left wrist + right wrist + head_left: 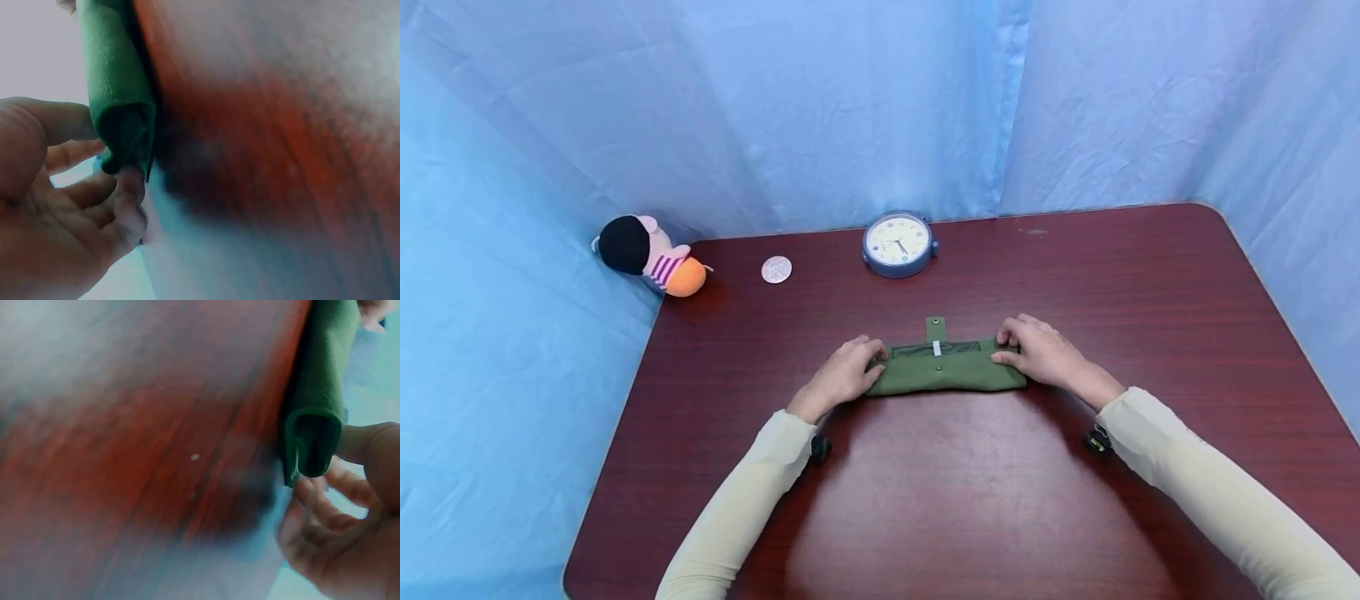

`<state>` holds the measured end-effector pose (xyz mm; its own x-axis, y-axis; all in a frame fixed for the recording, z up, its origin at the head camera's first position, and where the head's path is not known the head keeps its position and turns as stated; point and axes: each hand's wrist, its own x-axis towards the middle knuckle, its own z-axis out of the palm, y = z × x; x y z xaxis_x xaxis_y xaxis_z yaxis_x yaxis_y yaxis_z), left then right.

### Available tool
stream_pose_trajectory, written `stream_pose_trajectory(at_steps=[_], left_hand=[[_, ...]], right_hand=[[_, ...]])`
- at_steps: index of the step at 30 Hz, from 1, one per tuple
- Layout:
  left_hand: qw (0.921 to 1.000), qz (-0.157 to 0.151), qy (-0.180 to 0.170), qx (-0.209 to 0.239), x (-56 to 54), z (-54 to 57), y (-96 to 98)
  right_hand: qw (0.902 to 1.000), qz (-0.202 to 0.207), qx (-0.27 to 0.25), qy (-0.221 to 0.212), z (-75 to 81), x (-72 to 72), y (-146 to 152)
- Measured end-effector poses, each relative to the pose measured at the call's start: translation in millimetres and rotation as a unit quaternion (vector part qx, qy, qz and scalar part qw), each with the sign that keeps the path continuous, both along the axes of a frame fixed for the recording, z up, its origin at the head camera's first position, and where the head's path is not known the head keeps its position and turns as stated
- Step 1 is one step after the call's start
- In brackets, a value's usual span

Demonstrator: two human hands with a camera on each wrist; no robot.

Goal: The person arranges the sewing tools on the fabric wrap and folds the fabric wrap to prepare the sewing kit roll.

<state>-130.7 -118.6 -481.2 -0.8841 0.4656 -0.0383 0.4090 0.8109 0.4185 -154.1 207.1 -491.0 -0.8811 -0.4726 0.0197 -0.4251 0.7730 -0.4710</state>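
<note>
A long green fabric pouch [943, 372], folded over on itself, lies across the table in front of me. Its narrow snap tab [936, 328] points away toward the back, and a small white label [936, 348] shows near the dark inner edge. My left hand [844, 370] pinches the left end between thumb and fingers. At the opposite end my right hand [1047, 353] grips the cloth likewise, thumb on the near side and fingers at the far edge. Both wrist views show the pouch end-on, its layers [128, 134] curling into a roll [317, 440].
A round blue clock [897, 244] lies face up behind the pouch. Left of it is a pale speckled disc [777, 269]. A plush doll [655, 257] leans by the back left corner. Blue curtains [880, 108] hang round the dark red table [947, 492].
</note>
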Motion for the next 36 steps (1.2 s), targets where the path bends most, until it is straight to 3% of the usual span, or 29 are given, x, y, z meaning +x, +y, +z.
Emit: stream_pose_trajectory(at_steps=[3, 7, 11, 15, 19, 25, 30, 36], left_hand=[[0.9959, -0.037, 0.078, -0.026, 2.3, -2.9, 2.1], [0.9808, -0.108, 0.157, -0.04, 2.4, -6.0, 6.3], [0.9666, -0.176, 0.178, -0.055, 2.9, -7.1, 8.6], [0.9602, -0.211, 0.169, -0.072, 7.2, -6.8, 7.4], [0.9569, -0.215, 0.164, -0.107, 16.1, -2.2, 6.0], [0.9541, -0.197, 0.133, -0.182, 33.4, 4.6, 15.2], [0.9603, -0.183, 0.099, -0.186, 44.5, 3.0, 23.0], [0.9694, -0.165, 0.065, -0.17, 51.9, 2.9, 30.4]], right_hand=[[0.9946, 0.055, 0.005, 0.088, -0.7, 1.9, -2.4], [0.9666, 0.162, 0.01, 0.198, -3.5, 2.6, -7.7], [0.9455, 0.225, 0.049, 0.23, -6.1, 5.9, -10.2], [0.943, 0.229, 0.085, 0.226, -6.1, 12.5, -8.9], [0.9457, 0.216, 0.12, 0.211, -1.2, 23.6, -10.2], [0.9393, 0.215, 0.15, 0.222, -1.0, 35.4, -11.2], [0.9356, 0.215, 0.173, 0.221, -2.4, 43.6, -10.5], [0.9426, 0.213, 0.167, 0.195, -1.2, 52.7, -13.7]])
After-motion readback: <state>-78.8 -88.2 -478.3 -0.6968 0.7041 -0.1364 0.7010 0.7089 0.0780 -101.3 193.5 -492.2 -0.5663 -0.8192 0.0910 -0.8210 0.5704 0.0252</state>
